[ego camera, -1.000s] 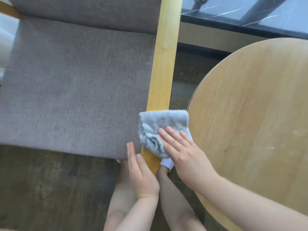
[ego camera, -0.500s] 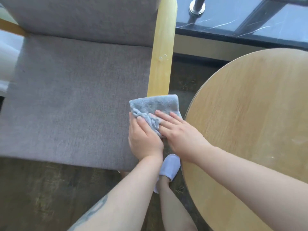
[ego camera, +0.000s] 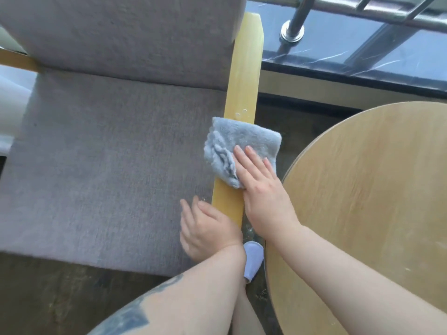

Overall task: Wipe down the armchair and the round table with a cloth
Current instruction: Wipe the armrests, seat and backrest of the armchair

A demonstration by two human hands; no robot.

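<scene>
The armchair (ego camera: 101, 153) has grey cushions and a yellow wooden armrest (ego camera: 244, 76) running up the middle of the view. A folded grey-blue cloth (ego camera: 238, 139) lies across the armrest. My right hand (ego camera: 261, 192) presses flat on the cloth's near edge, fingers spread over it. My left hand (ego camera: 205, 228) rests on the seat cushion against the armrest's near end, fingers loosely together, holding nothing. The round wooden table (ego camera: 367, 201) stands to the right, its rim beside my right wrist.
A dark marble ledge (ego camera: 362, 61) with a metal railing post (ego camera: 292, 32) runs along the back right. Dark wood floor (ego camera: 48, 293) lies below the seat. My foot in a white slipper (ego camera: 252, 262) stands between chair and table.
The cloth has slid farther up the armrest under my right hand. My left hand has let go of the cloth and dropped back to the armrest's near end.
</scene>
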